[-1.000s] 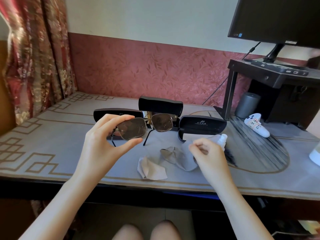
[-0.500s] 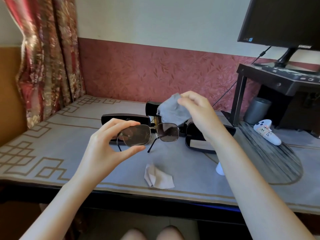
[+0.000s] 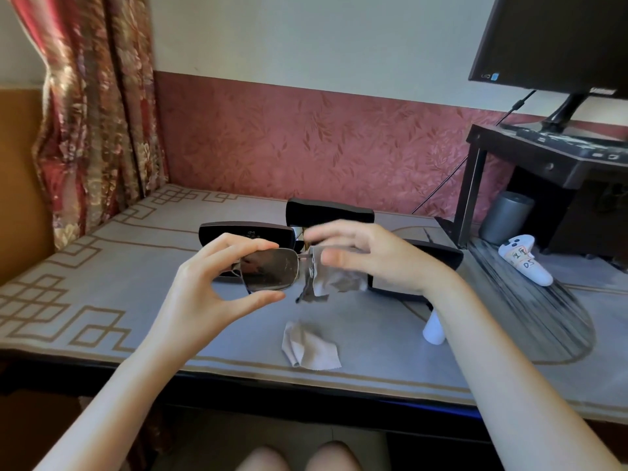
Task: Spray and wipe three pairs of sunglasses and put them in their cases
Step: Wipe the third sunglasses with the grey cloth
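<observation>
Sunglasses (image 3: 268, 270) hang above the middle of the desk (image 3: 102, 300), left hand (image 3: 204, 294) pinching one lens rim, right hand (image 3: 377, 260) pinching a cloth (image 3: 336, 280) over the other; uneven rubbing might twist the bridge.

1. The table (image 3: 68, 372) carries a grey mat (image 3: 119, 266) with a tan key-pattern border.
2. A crumpled cloth (image 3: 311, 350) lies near the front edge.
3. At its 12 o'clock: left case (image 3: 244, 231), back case (image 3: 329, 211), right case (image 3: 441, 254), all black.
4. At 3 o'clock, a white bottle (image 3: 433, 332), partly hidden.
5. At 2 o'clock: white controller (image 3: 525, 263), grey cylinder (image 3: 506, 215), black riser (image 3: 543, 161).
</observation>
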A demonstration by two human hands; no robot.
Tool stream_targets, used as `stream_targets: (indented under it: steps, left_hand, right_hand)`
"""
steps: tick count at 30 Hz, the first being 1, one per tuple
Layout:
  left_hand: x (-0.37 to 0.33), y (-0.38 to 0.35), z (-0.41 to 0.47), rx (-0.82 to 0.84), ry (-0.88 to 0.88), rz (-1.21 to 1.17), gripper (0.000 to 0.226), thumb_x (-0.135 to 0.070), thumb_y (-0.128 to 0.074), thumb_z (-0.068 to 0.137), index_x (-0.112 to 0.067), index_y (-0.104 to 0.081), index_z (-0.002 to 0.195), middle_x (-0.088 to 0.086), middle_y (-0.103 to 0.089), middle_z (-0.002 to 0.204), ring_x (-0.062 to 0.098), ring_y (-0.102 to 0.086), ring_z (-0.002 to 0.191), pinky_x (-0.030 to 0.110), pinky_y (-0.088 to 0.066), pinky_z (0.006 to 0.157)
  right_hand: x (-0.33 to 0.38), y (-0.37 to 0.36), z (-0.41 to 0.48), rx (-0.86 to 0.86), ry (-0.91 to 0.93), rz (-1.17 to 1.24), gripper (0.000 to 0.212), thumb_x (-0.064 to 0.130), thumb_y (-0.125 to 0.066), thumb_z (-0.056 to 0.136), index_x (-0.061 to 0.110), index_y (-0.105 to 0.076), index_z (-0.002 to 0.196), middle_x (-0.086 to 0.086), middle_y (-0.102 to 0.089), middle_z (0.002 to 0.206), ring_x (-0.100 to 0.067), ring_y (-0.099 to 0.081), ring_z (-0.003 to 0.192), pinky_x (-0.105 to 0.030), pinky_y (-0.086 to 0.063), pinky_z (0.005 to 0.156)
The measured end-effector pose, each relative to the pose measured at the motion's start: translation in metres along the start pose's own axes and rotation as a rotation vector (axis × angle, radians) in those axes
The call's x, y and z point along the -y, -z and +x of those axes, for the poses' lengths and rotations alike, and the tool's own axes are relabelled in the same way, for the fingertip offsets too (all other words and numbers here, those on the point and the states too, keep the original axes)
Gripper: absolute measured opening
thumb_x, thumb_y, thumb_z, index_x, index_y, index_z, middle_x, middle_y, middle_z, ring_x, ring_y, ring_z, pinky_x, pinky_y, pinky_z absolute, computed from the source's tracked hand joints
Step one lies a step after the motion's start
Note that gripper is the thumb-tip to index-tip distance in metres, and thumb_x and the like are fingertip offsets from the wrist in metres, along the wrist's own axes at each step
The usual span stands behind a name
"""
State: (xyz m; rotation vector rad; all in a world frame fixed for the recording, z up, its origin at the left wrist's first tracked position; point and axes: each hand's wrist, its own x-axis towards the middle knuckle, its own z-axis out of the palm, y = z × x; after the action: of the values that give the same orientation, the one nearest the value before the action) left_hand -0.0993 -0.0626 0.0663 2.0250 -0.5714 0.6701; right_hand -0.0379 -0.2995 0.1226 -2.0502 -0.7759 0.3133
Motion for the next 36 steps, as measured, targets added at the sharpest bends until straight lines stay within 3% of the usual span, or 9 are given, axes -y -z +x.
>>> stream_targets:
  steps: [2,6,10,15,18,22,26,29,36]
  left_hand:
    - [0.000,0.002,0.001,0.010,-0.010,-0.001,0.052,-0.047,-0.075,0.068,-0.027,-0.066,0.115,-0.014,-0.062,0.107,0.012,-0.061,0.106,0.017,-0.044,0.093]
    - [0.000,0.005,0.000,0.009,-0.006,-0.005,0.051,-0.048,-0.075,0.067,-0.030,-0.066,0.114,-0.015,-0.063,0.106,0.010,-0.061,0.104,0.015,-0.044,0.092]
    - [0.001,0.006,-0.001,-0.005,0.006,-0.037,0.050,-0.044,-0.076,0.067,-0.028,-0.066,0.113,-0.012,-0.064,0.106,0.008,-0.061,0.104,0.012,-0.043,0.091]
    - [0.002,0.005,-0.002,-0.003,0.026,-0.045,0.051,-0.037,-0.084,0.069,-0.023,-0.067,0.115,-0.010,-0.064,0.106,0.010,-0.062,0.103,0.015,-0.045,0.092]
    - [-0.001,0.004,0.000,-0.015,0.041,-0.057,0.049,-0.026,-0.081,0.067,-0.024,-0.067,0.114,-0.010,-0.064,0.106,0.008,-0.061,0.102,0.015,-0.045,0.092]
    - [-0.004,0.005,0.001,-0.010,0.043,-0.062,0.049,-0.028,-0.079,0.066,-0.026,-0.066,0.113,-0.011,-0.063,0.106,0.005,-0.061,0.101,0.011,-0.043,0.091]
    - [-0.005,0.007,0.001,-0.009,0.043,-0.048,0.050,-0.027,-0.079,0.065,-0.024,-0.066,0.113,-0.011,-0.063,0.105,0.003,-0.061,0.100,0.010,-0.043,0.091]
    - [-0.005,0.008,0.000,-0.012,0.036,-0.037,0.049,-0.028,-0.079,0.064,-0.029,-0.065,0.112,-0.014,-0.063,0.104,-0.001,-0.060,0.098,0.006,-0.040,0.088]
    - [-0.002,0.009,-0.001,0.003,0.015,-0.031,0.052,-0.042,-0.081,0.064,-0.032,-0.064,0.112,-0.016,-0.063,0.106,-0.002,-0.060,0.100,0.006,-0.040,0.089]
  right_hand:
    - [0.003,0.001,0.002,0.112,-0.043,-0.020,0.015,0.013,-0.072,0.085,0.003,-0.067,0.095,-0.007,-0.068,0.088,-0.005,-0.060,0.069,-0.012,-0.043,0.060]
    - [0.007,0.003,0.003,0.164,-0.053,-0.059,0.024,0.012,-0.079,0.077,-0.004,-0.065,0.087,-0.018,-0.065,0.079,-0.013,-0.059,0.068,-0.019,-0.045,0.058]
    - [0.007,-0.004,0.004,0.121,-0.003,-0.008,0.011,0.015,-0.080,0.076,0.012,-0.069,0.074,0.003,-0.065,0.068,-0.007,-0.059,0.062,-0.015,-0.044,0.057]
    - [0.004,-0.013,0.008,-0.006,0.037,0.012,0.049,0.041,-0.064,0.086,-0.001,-0.058,0.063,-0.006,-0.039,0.060,-0.016,-0.036,0.059,-0.028,-0.028,0.060]
    - [0.004,-0.012,0.008,-0.042,0.037,0.010,0.054,0.027,-0.050,0.098,0.020,-0.061,0.046,0.015,-0.046,0.048,0.002,-0.044,0.049,-0.013,-0.035,0.061]
    - [0.000,-0.005,0.001,-0.002,0.044,0.093,0.031,0.021,-0.044,0.099,0.004,-0.070,0.097,0.020,-0.061,0.057,0.008,-0.057,0.062,-0.004,-0.041,0.070]
    - [-0.008,0.003,-0.004,0.058,0.060,0.130,0.015,0.012,-0.055,0.096,0.016,-0.068,0.103,0.014,-0.069,0.090,0.001,-0.062,0.090,-0.015,-0.045,0.086]
    - [-0.012,0.009,-0.008,0.140,0.063,0.159,0.031,0.007,-0.059,0.089,0.008,-0.062,0.120,-0.001,-0.066,0.109,-0.012,-0.062,0.103,-0.023,-0.048,0.090]
    - [-0.009,0.013,-0.013,0.221,0.024,0.110,0.039,-0.002,-0.069,0.083,0.007,-0.060,0.120,-0.003,-0.069,0.109,-0.013,-0.066,0.100,-0.021,-0.049,0.084]
